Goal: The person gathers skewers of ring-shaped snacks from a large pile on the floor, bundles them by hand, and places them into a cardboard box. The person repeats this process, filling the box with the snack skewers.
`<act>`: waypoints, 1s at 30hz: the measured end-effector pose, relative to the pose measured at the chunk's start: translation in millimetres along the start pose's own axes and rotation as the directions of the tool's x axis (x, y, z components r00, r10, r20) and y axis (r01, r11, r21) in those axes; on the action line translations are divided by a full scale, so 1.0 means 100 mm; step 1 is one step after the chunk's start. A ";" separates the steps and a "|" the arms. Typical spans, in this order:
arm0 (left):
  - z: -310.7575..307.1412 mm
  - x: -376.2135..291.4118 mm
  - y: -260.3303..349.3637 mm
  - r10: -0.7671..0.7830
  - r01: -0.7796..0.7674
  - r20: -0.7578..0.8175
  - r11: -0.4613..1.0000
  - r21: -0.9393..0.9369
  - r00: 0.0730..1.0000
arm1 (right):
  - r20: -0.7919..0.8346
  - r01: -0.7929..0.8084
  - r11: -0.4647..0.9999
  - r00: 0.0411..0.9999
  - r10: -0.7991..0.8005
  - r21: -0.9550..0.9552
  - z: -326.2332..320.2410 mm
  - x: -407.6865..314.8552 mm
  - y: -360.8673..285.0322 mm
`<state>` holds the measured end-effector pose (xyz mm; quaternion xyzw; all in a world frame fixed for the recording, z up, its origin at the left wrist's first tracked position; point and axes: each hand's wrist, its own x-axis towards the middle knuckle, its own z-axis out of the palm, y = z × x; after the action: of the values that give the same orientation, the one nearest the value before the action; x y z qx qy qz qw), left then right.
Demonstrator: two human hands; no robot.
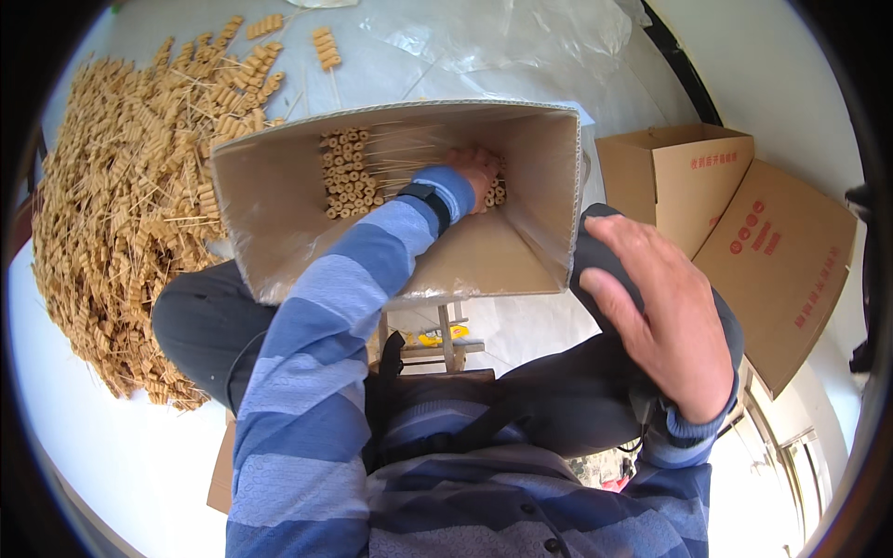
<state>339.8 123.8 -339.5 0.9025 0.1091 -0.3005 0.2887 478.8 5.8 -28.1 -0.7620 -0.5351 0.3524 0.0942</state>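
Note:
An uncapped cardboard box lined with clear plastic film stands before me between my knees. Rows of skewered tan ring-shaped rolls lie inside, their thin sticks pointing inward. My left hand reaches down into the box, resting on more rolls at its right end. The fingers there are partly hidden, so their grip is unclear. Outside the box, my right hand hovers above my right knee, thumb apart from the fingers and holding nothing.
A large heap of skewered rolls spreads along the left. Stray skewers lie past the box, near crumpled clear plastic sheeting. Two cardboard boxes with red printing stand at right, by the wall. A wooden stool shows below the box.

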 end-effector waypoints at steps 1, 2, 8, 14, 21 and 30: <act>-0.17 -0.12 -0.01 -0.029 0.030 0.057 0.999 -0.025 0.998 | -0.004 0.006 1.000 1.000 -0.006 0.005 0.01 -0.01 0.00; -0.39 -0.24 -0.04 -0.069 0.078 0.157 0.996 -0.052 0.985 | -0.013 0.016 1.000 1.000 -0.016 0.001 0.04 -0.01 0.01; -1.43 -2.14 -0.23 -0.057 0.003 -0.400 0.991 -0.133 0.915 | 0.006 0.046 0.998 0.999 -0.047 0.042 0.18 0.03 -0.01; -0.82 -4.86 -0.59 -0.512 -0.203 -0.838 0.814 -0.544 0.190 | 0.064 0.109 0.980 0.991 -0.121 0.169 0.44 0.02 -0.49; 2.67 -5.26 -0.70 -0.995 0.223 0.007 0.015 -0.975 0.097 | 0.274 0.109 0.968 0.946 -0.170 0.225 0.97 -0.17 -1.38; 4.12 -4.82 -1.46 -0.892 -0.516 0.408 -0.447 -0.731 0.194 | 0.297 0.152 0.986 0.947 -0.125 -0.071 1.06 -0.14 -2.28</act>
<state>-295.4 -11.5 -383.3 0.0855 0.7630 0.3217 0.5541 237.7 61.8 19.4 -0.6659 -0.6110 0.4281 0.0036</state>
